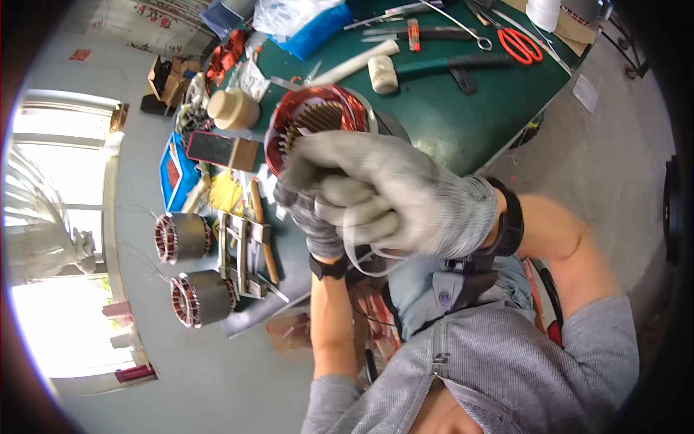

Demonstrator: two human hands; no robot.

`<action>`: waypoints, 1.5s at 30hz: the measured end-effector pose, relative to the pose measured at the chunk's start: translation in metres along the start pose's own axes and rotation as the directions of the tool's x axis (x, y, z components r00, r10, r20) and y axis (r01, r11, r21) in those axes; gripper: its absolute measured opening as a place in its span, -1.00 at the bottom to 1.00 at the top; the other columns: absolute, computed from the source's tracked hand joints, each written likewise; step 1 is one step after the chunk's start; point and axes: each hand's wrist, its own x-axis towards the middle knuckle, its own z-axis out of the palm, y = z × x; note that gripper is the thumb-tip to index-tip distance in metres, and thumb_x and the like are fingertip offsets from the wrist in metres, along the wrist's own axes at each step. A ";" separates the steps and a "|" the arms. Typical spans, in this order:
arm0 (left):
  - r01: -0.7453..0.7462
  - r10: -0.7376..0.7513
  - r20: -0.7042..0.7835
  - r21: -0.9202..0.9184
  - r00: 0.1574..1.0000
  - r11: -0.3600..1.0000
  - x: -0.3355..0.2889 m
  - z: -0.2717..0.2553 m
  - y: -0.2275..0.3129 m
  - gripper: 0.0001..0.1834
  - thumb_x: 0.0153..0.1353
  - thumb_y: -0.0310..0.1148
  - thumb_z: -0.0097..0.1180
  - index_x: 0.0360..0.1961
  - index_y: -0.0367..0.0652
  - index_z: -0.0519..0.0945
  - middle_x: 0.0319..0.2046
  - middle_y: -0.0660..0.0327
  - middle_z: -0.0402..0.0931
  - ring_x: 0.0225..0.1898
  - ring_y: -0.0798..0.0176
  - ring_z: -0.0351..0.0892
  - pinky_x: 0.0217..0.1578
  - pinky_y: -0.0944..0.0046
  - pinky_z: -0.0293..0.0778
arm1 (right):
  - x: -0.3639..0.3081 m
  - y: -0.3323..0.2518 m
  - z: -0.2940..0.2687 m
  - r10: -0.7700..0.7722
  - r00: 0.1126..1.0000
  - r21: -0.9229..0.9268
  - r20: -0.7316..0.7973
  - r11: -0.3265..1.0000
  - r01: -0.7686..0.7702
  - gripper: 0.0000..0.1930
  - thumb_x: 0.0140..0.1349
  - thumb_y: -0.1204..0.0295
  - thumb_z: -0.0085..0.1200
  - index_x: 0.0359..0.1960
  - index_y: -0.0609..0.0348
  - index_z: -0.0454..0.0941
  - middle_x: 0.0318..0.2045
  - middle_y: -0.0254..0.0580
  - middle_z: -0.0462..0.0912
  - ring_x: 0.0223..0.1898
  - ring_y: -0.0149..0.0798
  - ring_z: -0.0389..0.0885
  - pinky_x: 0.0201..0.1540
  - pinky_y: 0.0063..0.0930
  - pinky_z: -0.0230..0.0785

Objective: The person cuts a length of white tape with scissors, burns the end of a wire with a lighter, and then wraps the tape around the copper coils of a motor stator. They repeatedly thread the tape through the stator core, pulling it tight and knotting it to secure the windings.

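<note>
Both of my hands wear grey knitted gloves and meet in front of a motor stator with red-brown copper windings. My right hand is closed, its fingers curled in, and slightly blurred. A thin white cord hangs in a loop below these fingers, gripped in them. Behind it, my left hand is largely covered by the right one, so its finger shape cannot be made out. The stator rests on the green table, its slotted bore partly hidden by my right hand.
Two smaller stators stand at the left, near a metal clamp frame. A phone, a blue tray and a cream round container lie nearby. Farther back are a mallet and red-handled scissors.
</note>
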 end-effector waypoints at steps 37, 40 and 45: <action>0.337 -0.257 0.620 -0.013 0.741 0.941 0.070 -0.020 0.009 -0.68 0.04 -0.19 0.19 -0.19 -0.09 0.59 -0.58 0.14 0.52 -0.48 0.05 0.51 -0.37 0.09 0.38 | -0.030 -0.003 -0.052 -0.589 0.557 -0.570 0.586 -0.788 -0.233 -0.36 -0.08 0.63 0.11 0.14 -0.10 0.37 -0.36 -0.20 0.54 -0.38 -0.17 0.55 -0.42 -0.40 0.45; 0.291 -0.219 0.642 -0.007 0.735 0.957 0.072 -0.025 0.004 -0.69 0.05 -0.21 0.17 -0.21 -0.12 0.58 -0.55 0.12 0.53 -0.45 0.02 0.51 -0.36 0.08 0.39 | -0.012 0.005 -0.046 -0.593 0.519 -0.616 0.616 -0.773 -0.152 -0.36 -0.09 0.64 0.09 0.13 -0.11 0.37 -0.30 -0.20 0.50 -0.32 -0.17 0.51 -0.37 -0.37 0.44; 0.137 -0.215 0.564 0.177 0.798 0.975 0.070 -0.035 0.005 -0.44 -0.07 -0.17 0.24 -0.02 -0.19 0.48 -0.09 -0.10 0.41 -0.03 -0.13 0.36 0.03 -0.03 0.25 | -0.034 0.031 -0.039 -0.888 0.396 -0.970 0.233 -0.238 0.038 -0.48 -0.01 0.55 0.09 0.08 0.09 0.38 -0.17 -0.08 0.46 -0.29 -0.08 0.52 -0.20 -0.27 0.45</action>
